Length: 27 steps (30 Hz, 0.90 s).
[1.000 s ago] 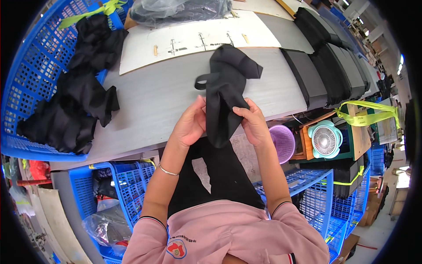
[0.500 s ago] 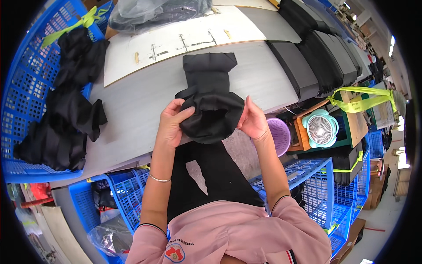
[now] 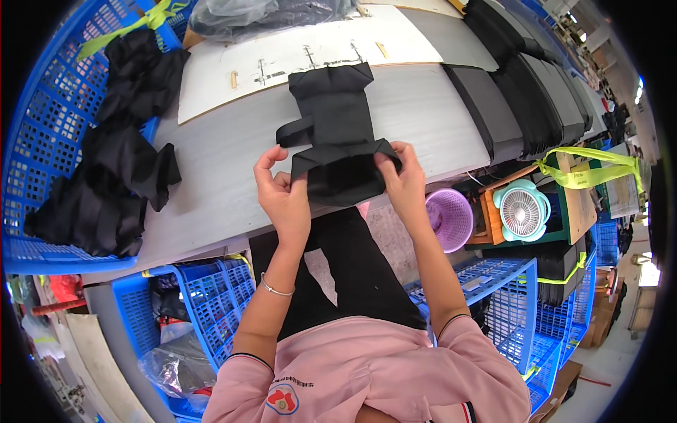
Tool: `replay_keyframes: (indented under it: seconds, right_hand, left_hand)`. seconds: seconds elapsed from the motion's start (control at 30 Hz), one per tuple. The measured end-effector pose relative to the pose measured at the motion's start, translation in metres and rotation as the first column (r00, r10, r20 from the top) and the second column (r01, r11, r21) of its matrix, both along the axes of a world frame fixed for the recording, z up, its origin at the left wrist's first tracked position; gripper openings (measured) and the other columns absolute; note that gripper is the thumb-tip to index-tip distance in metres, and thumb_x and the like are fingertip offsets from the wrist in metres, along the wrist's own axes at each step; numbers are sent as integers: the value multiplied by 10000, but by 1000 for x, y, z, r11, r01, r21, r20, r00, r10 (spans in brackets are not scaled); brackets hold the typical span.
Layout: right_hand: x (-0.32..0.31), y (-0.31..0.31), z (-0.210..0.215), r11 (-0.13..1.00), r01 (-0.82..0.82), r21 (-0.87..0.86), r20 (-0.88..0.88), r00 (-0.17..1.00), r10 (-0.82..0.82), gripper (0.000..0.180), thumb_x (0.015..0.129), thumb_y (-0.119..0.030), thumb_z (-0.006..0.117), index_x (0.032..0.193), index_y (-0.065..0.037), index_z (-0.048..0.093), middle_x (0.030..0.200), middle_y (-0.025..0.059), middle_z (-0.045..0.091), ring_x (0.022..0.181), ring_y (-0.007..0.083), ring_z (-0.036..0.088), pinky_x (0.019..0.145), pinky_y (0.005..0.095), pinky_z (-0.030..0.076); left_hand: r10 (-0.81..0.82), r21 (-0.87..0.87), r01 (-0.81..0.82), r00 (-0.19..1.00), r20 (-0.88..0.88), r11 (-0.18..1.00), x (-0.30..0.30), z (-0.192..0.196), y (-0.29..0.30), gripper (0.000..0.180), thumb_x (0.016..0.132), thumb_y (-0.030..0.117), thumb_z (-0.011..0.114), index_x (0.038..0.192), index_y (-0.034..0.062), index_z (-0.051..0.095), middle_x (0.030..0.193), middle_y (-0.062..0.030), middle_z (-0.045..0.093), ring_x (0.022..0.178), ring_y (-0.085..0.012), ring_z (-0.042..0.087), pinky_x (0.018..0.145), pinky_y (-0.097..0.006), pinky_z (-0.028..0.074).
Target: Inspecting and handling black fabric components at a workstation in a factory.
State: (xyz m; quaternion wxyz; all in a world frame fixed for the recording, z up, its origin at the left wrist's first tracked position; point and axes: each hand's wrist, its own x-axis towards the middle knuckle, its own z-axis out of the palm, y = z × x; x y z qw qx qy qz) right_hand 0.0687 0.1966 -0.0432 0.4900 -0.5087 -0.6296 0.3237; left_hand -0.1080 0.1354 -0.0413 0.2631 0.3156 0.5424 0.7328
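I hold the black cloth (image 3: 342, 120) above the near edge of the grey surface (image 3: 226, 169), its long axis running from my waist straight away from me, the far end leaning slightly left. The open mouth points toward me; the squared, folded end points away and overlaps the white board (image 3: 211, 99) in view. My hands stand apart, each clamped on one side of the mouth: left hand (image 3: 283, 194) at the left corner, its fingers partly hidden; right hand (image 3: 404, 185) at the right corner, thumb inside. A strap (image 3: 294, 132) projects left from the cloth, crosswise to its length.
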Motion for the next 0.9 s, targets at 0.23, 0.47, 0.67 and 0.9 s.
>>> replay_keyframes:
  seconds: [0.23,0.47,0.67,0.9]
  right_hand:
    - [14,-2,10,992,102,-80,109,990,-93,542,852,22,713,1350,-69,519,917,43,598,549,76,553,491,254,430]
    - [94,53,22,984,-174,-37,136,975,178,458,901,-223,749,1295,-57,583,1060,90,636,814,170,636,741,324,530]
    - [222,149,3,835,358,418,752,378,-539,581,841,-416,757,1310,-103,617,1247,124,626,1131,369,598,928,476,498]
    - [272,187,3,948,134,288,653,697,-297,362,875,-346,733,1048,-29,743,1032,120,703,978,353,660,869,399,516]
  left_hand:
    - [47,-78,-75,949,-312,994,1,-3,0,631,827,-121,681,1401,51,480,1151,-59,608,605,-60,486,602,-228,455]
    - [-144,-117,113,940,-308,987,-7,-8,0,679,806,28,793,1409,50,482,1181,-45,608,637,-50,451,585,-218,433]
    - [-40,-76,22,967,-251,997,-4,-4,-28,662,843,105,776,1407,-6,448,1359,-110,513,868,-125,559,603,-228,476]
    - [-84,-34,82,993,-78,996,14,2,-55,542,898,43,706,1378,-25,463,1354,-119,520,892,-106,598,656,-212,497]
